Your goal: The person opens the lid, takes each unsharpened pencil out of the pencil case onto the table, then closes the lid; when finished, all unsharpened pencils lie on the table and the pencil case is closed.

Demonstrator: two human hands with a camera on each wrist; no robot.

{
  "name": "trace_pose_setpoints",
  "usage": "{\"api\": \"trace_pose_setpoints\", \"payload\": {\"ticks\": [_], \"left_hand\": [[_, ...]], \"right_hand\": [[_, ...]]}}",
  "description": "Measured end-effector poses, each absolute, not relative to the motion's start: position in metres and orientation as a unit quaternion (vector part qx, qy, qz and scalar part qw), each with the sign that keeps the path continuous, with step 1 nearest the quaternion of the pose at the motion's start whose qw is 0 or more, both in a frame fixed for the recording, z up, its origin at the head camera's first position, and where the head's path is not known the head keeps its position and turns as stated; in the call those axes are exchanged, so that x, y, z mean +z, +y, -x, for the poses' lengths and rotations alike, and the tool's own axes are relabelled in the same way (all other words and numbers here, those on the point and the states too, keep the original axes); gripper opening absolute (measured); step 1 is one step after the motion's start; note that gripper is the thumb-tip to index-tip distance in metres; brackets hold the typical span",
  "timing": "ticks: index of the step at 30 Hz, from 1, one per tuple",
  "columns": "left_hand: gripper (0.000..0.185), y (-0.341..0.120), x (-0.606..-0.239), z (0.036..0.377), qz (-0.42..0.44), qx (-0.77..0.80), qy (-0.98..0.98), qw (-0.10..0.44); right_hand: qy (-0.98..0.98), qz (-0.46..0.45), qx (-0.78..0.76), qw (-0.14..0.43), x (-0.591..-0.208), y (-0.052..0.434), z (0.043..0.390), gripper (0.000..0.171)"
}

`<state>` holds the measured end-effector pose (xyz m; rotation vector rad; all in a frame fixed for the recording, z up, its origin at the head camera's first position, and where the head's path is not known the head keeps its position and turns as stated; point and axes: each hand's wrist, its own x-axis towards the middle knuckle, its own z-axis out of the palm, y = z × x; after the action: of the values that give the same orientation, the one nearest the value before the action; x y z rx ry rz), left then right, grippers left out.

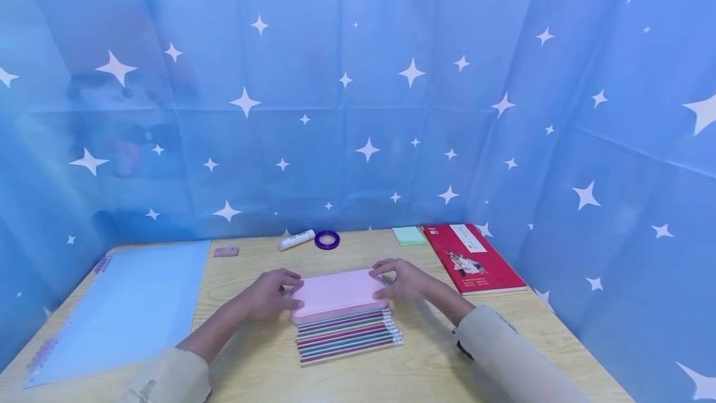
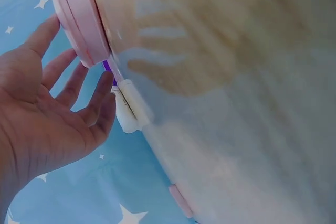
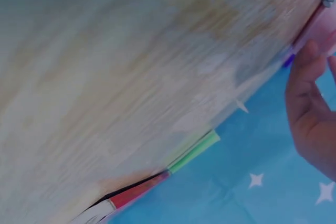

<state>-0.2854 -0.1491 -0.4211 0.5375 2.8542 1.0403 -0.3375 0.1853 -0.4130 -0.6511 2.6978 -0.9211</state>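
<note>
The flat pink rectangular pencil case (image 1: 337, 294) lies closed on the light wooden table (image 1: 252, 353), at the centre of the head view, with a row of coloured striped pencils (image 1: 348, 336) touching its near edge at 6 o'clock. The left hand (image 1: 272, 293) grips the case's left end with curled fingers; the right hand (image 1: 404, 280) grips its right end the same way. At 9 o'clock lies a pale blue translucent plastic sheet (image 1: 125, 310). Toward 12 o'clock sit a small pink eraser (image 1: 226, 252), a white glue stick (image 1: 296, 239) and a purple tape ring (image 1: 327, 240); at 1 o'clock a green sticky-note pad (image 1: 409, 236), at 2 o'clock a red softcover book (image 1: 474, 258). A blue star-printed cloth (image 1: 358, 92) walls the table.

From the left wrist, the left hand (image 2: 50, 114) spreads its fingers (image 2: 97, 95) toward the pencil case (image 2: 79, 17) at 12 o'clock, and contact cannot be told here; the glue stick (image 2: 130, 109) lies at 3 o'clock of them.

From the right wrist, the picture is blurred; the right hand (image 3: 314, 109) shows at 3 o'clock with a fingertip against the pencil case (image 3: 326, 27) at 1 o'clock, its grip not readable here
</note>
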Motion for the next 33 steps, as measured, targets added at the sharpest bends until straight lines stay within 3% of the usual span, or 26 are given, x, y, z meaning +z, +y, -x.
{"api": "trace_pose_setpoints", "payload": {"ticks": [9, 15, 22, 33], "left_hand": [[0.046, -0.139, -0.414, 0.285, -0.175, 0.294, 0.940, 0.021], [0.052, -0.135, -0.408, 0.287, -0.190, 0.330, 0.924, -0.025], [0.066, -0.119, -0.378, 0.266, -0.215, 0.417, 0.876, -0.109], [0.073, -0.105, -0.353, 0.226, -0.231, 0.465, 0.844, -0.135]], "right_hand": [[0.926, 0.230, -0.280, 0.104, -0.403, 0.191, 0.334, 0.059], [0.891, 0.299, -0.341, 0.012, -0.395, 0.183, 0.325, 0.057], [0.852, 0.311, -0.416, -0.066, -0.376, 0.165, 0.298, 0.058], [0.776, 0.366, -0.510, -0.062, -0.347, 0.152, 0.260, 0.057]]}}
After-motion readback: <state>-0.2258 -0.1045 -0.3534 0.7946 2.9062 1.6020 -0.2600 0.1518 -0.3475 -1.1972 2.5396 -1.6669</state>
